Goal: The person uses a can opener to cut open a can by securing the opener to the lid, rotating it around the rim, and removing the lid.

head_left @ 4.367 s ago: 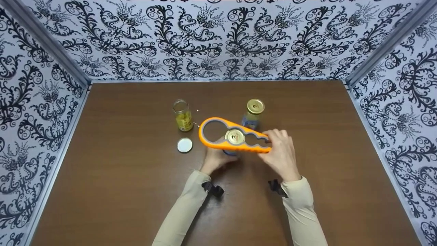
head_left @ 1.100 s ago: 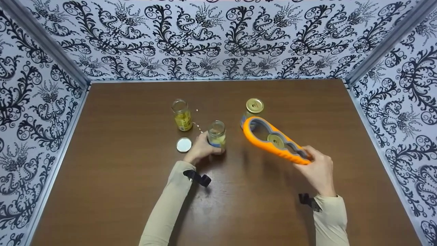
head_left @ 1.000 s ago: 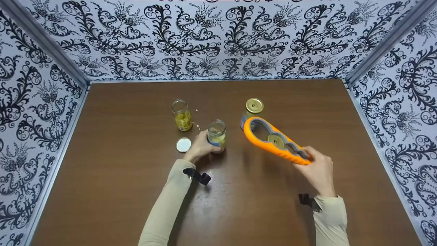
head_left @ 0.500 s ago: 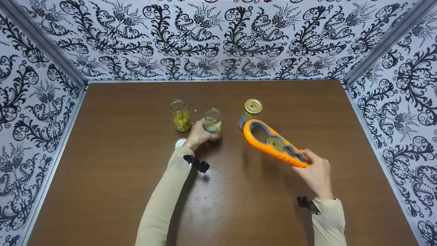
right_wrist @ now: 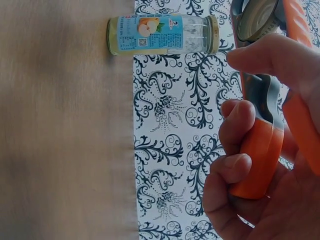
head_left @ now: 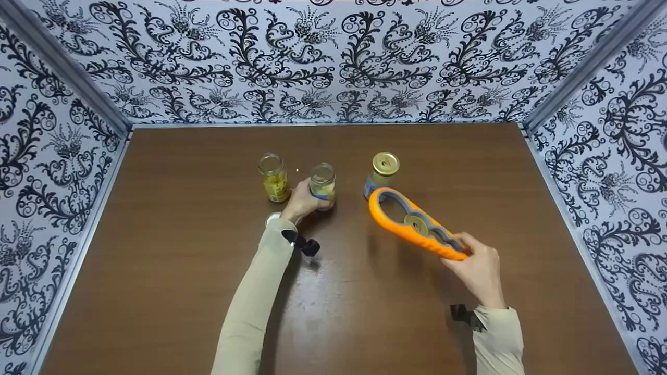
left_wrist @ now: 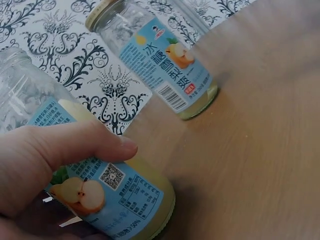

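My left hand (head_left: 302,202) grips a lidless glass jar (head_left: 323,182) with a blue pear label, upright on or just above the table. The left wrist view shows the thumb across its label (left_wrist: 122,192). To the right, my right hand (head_left: 479,268) holds an orange jar opener (head_left: 404,234) by its handles, raised over the table. A gold lid (head_left: 416,224) sits caught in one of the opener's grey-lined openings. Beyond the opener's wide end stands a similar jar (head_left: 383,174), its gold lid on, also seen as a lidded jar (right_wrist: 150,35) in the right wrist view.
An open jar (head_left: 275,185) with yellow contents stands left of my left hand. A white-faced lid (head_left: 272,217) lies partly hidden by my left wrist. A tiny white speck (head_left: 297,170) is on the brown table (head_left: 177,250). Patterned walls (head_left: 312,62) enclose the back and sides.
The opener first sat around the held jar's lid; it then came away rightward with the lid in it. My left hand moved the open jar back and left, beside the yellow-filled jar.
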Available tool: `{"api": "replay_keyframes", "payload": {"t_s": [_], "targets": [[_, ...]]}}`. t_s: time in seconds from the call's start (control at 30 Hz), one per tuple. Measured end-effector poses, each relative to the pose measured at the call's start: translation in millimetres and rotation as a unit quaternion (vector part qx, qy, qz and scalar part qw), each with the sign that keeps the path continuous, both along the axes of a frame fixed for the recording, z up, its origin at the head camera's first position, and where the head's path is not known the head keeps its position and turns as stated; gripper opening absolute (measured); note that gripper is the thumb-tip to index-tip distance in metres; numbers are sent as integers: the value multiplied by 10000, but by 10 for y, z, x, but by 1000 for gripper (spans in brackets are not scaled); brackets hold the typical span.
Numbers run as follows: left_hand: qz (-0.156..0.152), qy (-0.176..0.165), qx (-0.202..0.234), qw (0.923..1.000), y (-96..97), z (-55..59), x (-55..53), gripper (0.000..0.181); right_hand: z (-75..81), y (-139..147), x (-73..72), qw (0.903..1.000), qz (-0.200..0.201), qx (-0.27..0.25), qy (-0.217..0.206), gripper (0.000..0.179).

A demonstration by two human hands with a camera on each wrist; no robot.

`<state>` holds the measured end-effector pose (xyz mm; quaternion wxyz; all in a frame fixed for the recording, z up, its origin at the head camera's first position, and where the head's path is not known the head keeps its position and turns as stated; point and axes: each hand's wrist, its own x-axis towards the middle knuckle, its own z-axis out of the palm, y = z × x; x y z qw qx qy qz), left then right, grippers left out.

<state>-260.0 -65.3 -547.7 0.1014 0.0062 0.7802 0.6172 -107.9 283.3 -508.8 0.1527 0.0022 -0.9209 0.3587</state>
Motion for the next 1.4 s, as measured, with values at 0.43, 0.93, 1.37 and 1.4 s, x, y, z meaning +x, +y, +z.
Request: {"api": "replay_keyframes", "payload": {"t_s": [0.43, 0.93, 1.37, 1.4], "targets": [[308, -174, -46, 9994, -26, -46, -147, 68, -118, -51, 44, 9991, -2, -13, -427, 27], [909, 347, -77, 9952, 21, -115, -103, 73, -168, -107, 133, 9988, 139, 324, -351, 27], [862, 448, 170, 9951, -23, -67, 108, 89, -231, -116, 207, 9992, 156, 282, -255, 28], [869, 444, 153, 9951, -23, -62, 130, 89, -235, -119, 212, 9991, 151, 290, -258, 29]]}}
